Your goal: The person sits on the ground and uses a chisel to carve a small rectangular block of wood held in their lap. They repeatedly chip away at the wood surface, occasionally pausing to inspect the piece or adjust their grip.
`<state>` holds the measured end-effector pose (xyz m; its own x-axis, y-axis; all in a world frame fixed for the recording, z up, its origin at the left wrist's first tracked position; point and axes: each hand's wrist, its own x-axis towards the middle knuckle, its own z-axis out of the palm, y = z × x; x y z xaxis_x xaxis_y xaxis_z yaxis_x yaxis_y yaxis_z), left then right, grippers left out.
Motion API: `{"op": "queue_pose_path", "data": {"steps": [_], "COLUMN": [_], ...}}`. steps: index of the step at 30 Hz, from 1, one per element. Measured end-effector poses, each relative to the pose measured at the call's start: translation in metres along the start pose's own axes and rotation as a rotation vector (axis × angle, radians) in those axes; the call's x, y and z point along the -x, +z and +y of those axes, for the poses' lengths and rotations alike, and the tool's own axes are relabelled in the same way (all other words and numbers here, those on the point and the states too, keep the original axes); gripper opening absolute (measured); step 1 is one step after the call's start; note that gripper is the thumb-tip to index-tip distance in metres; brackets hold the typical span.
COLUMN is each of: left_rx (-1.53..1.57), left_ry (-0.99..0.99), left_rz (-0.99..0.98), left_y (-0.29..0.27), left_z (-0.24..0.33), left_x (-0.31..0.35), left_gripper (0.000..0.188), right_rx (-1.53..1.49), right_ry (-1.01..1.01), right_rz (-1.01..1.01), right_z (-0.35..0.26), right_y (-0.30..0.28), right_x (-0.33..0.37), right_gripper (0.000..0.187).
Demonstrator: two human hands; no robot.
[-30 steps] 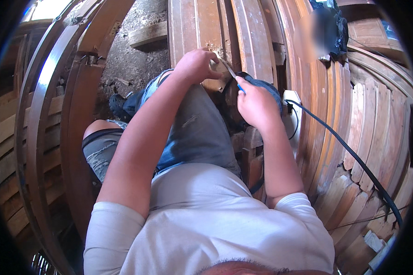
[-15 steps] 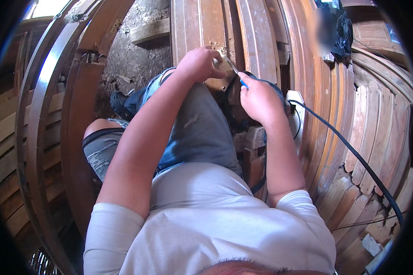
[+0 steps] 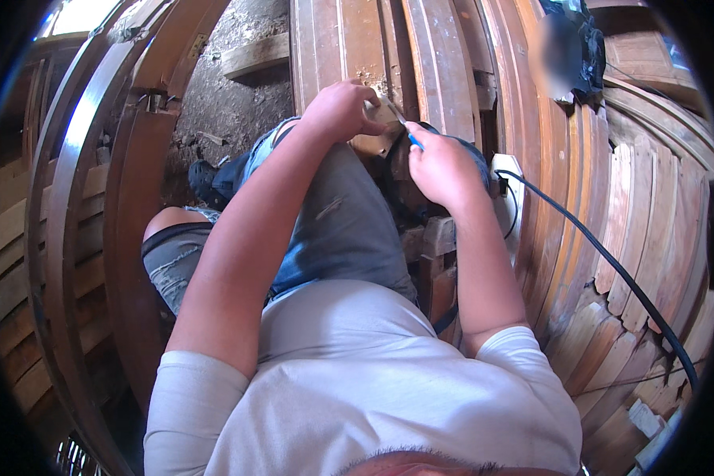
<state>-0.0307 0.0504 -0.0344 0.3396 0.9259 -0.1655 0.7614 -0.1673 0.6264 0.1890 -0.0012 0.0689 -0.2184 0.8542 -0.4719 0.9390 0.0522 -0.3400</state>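
Note:
My right hand (image 3: 444, 168) is closed round the blue handle of a slim metal-shafted tool (image 3: 397, 113); whether it is a screwdriver or a chisel I cannot tell. Its tip points away and to the left, close to the fingers of my left hand (image 3: 337, 113). Those fingers are bent round a small pale thing by the tool's tip, too small to name. Under both hands lies a brown wooden board (image 3: 363, 40), with pale wood chips (image 3: 379, 82) scattered just past my left fingertips.
A black cable (image 3: 591, 236) runs from a white panel (image 3: 504, 170) to the lower right. Long brown frames (image 3: 127, 238) stand at the left. Light wooden slats (image 3: 642, 222) lie stacked at the right. Another person (image 3: 587, 59) is at the upper right, beyond the boards.
My right hand has shifted slightly to the left with the blue-handled tool. My left hand stays nearly where it was.

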Motion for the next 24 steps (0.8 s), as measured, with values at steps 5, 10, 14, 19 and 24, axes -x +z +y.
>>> {"op": "queue_pose_path", "data": {"steps": [5,10,14,19,24], "left_rx": [-0.008,-0.002,-0.011,-0.003,0.026], "left_ry": [0.002,-0.015,-0.039,-0.004,-0.015], "left_rz": [-0.012,-0.003,0.003,0.028,0.048], "left_y": [0.001,-0.001,0.001,0.001,-0.002], "left_z": [-0.004,0.001,0.003,-0.005,0.002], "left_x": [0.002,0.005,0.003,0.001,0.004], "left_gripper": [0.063,0.063,0.061,0.063,0.063], "right_rx": [-0.039,-0.073,-0.065,-0.160,-0.158], "right_ry": [-0.022,0.055,0.027,-0.014,0.023], "right_rz": [0.002,-0.051,0.025,0.058,-0.023], "right_z": [0.002,0.002,0.002,0.015,0.013], "right_y": [-0.001,-0.011,0.013,0.015,0.003], "right_x": [0.010,0.022,-0.002,-0.009,0.004], "right_gripper": [0.047,0.047,0.048,0.047,0.048]}}
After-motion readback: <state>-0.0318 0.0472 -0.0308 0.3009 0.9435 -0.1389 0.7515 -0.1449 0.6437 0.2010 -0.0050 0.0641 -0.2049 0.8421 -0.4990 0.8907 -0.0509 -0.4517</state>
